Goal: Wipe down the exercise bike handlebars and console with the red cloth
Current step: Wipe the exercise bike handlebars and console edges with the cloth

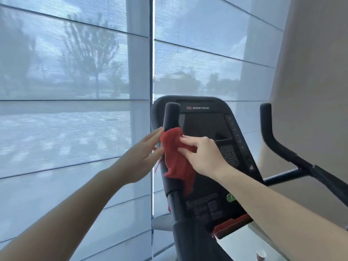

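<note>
The red cloth [177,159] is a thin, crumpled rag with a frayed thread hanging at its left edge. It is draped round the upright left handlebar [171,114], just below the bar's bare rounded top. The right hand [204,157] pinches its upper fold with curled fingers; the left hand [138,160] touches its left side, fingers straight, gripping nothing. The console [205,127] stands just behind; the right handlebar [267,127] is well apart, near a beige wall [310,91]
</note>
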`<state>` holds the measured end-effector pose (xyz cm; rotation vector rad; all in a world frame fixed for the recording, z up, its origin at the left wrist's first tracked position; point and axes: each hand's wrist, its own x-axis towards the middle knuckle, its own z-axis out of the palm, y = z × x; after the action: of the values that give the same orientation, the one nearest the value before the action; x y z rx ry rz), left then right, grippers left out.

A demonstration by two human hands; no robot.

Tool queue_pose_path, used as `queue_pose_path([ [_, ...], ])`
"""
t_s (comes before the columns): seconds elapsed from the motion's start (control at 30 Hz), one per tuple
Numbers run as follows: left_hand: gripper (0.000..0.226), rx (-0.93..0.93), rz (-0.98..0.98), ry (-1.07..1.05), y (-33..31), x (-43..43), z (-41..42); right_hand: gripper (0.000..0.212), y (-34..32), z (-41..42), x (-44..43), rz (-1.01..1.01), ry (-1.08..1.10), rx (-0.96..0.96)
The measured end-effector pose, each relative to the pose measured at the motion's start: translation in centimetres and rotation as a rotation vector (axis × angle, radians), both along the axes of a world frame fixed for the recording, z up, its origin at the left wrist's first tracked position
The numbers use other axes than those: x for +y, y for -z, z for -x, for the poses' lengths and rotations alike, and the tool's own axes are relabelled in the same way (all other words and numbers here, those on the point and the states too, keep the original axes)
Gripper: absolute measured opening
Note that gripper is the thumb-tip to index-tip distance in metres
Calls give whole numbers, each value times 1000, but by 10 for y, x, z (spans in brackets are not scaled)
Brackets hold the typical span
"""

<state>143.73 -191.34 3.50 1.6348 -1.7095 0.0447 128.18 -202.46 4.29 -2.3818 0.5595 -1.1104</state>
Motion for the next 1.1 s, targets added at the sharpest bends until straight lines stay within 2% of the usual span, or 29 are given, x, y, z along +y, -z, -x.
queue_pose_path([
  [0.07,55,-15,-34,-62,0,4,4,29,2,4,-2,-29,-25,19],
  [0.2,54,-53,40,-69,-6,12,13,31,-3,0,-2,-78,-6,-89],
  [0.37,63,-151,8,-114,-4,8,14,47,10,-2,3,-66,-27,1],
  [0.5,62,-202,5,-159,-4,1,12,30,11,8,-4,-83,-24,52],
  [0.63,64,-185,11,-167,-18,-6,7,28,-5,9,-22,-141,13,-129],
  [0.8,65,-212,37,-188,-35,-9,3,33,-48,3,-41,-76,21,-262],
  [0.87,65,-220,53,-192,-39,-9,3,35,-58,-1,-40,-47,7,-264],
  [1.0,59,-192,61,-135,-40,-12,5,45,-50,-14,-26,-3,-70,-143],
  [1.1,63,-171,57,-107,-35,-16,5,43,-38,-15,-20,-4,-66,-218],
])
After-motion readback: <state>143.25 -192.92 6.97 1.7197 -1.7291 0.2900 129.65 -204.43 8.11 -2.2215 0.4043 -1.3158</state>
